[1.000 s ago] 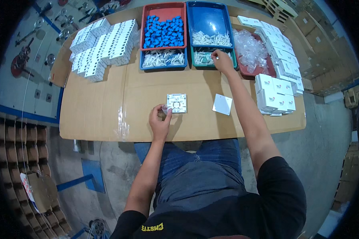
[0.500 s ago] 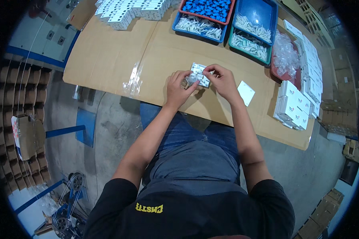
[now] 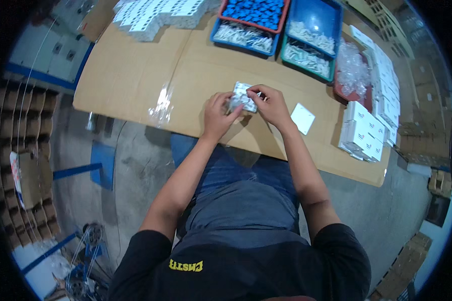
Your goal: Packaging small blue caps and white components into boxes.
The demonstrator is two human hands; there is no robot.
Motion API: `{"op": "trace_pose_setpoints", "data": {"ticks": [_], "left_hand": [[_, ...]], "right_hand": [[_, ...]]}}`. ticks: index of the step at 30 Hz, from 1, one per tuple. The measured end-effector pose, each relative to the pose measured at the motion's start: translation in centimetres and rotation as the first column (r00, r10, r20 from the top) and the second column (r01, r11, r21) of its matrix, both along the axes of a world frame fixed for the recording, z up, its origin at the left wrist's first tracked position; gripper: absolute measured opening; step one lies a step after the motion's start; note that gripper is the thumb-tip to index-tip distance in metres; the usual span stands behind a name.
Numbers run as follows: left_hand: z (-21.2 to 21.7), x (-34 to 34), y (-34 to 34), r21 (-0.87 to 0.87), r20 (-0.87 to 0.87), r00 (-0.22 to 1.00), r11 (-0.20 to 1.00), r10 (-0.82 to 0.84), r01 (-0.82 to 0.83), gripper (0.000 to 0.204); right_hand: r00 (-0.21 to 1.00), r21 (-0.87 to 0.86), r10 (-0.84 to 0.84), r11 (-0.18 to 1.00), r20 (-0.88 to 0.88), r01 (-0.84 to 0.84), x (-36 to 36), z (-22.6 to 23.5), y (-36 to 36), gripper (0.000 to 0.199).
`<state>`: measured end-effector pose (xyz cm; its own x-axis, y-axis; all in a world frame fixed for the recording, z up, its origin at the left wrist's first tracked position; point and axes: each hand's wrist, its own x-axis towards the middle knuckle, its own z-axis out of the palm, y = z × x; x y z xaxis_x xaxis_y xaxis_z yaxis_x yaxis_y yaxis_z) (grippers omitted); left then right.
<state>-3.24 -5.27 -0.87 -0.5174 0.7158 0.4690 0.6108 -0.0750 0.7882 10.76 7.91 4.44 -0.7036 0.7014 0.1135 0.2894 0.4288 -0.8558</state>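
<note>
Single head-worn fisheye view — looks steeply down from above the person's torso onto the cardboard-covered table (image 3: pixel 135 75), tilted slightly; forearms enter from the lower edge, straight edges bend toward the rim.

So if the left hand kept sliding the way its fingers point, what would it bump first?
The left hand points up and right, at the small white part both hands hold; beyond that, probably the right hand.

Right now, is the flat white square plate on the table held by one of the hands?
No, the flat white square plate lies alone on the table, apart from the right hand.
</note>
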Motion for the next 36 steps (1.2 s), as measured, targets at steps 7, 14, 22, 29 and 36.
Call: {"op": "trace_pose_setpoints", "data": {"ticks": [7, 14, 22, 29, 36], "left_hand": [[-0.7, -0.2, -0.4, -0.064, 0.243, 0.969, 0.997, 0.052, -0.037, 0.033], [-0.9, -0.4, -0.4, -0.059, 0.189, 0.979, 0.996, 0.081, -0.071, 0.031], [-1.2, -0.4, -0.2, -0.095, 0.137, 0.988, 0.993, 0.076, -0.064, 0.031], [-0.8, -0.5, 0.0, -0.101, 0.085, 0.993, 0.992, 0.079, -0.070, 0.032], [-0.6, -0.5, -0.3, -0.105, 0.082, 0.993, 0.991, 0.085, -0.077, 0.033]], "right_hand": [[0.973, 0.073, -0.214, 0.975, 0.091, 0.208, 2.7, -3.2, 12.6, 0.020], [0.818, 0.487, -0.564, 0.750, 0.115, 0.448, 4.2, -0.9, 25.2, 0.021], [0.756, 0.633, -0.625, 0.669, 0.194, 0.390, 3.5, 0.5, 31.8, 0.020], [0.784, 0.559, -0.551, 0.760, 0.285, 0.332, 1.1, 0.3, 31.8, 0.020], [0.803, 0.571, -0.536, 0.756, 0.259, 0.321, 1.0, -0.2, 31.3, 0.020]]}}
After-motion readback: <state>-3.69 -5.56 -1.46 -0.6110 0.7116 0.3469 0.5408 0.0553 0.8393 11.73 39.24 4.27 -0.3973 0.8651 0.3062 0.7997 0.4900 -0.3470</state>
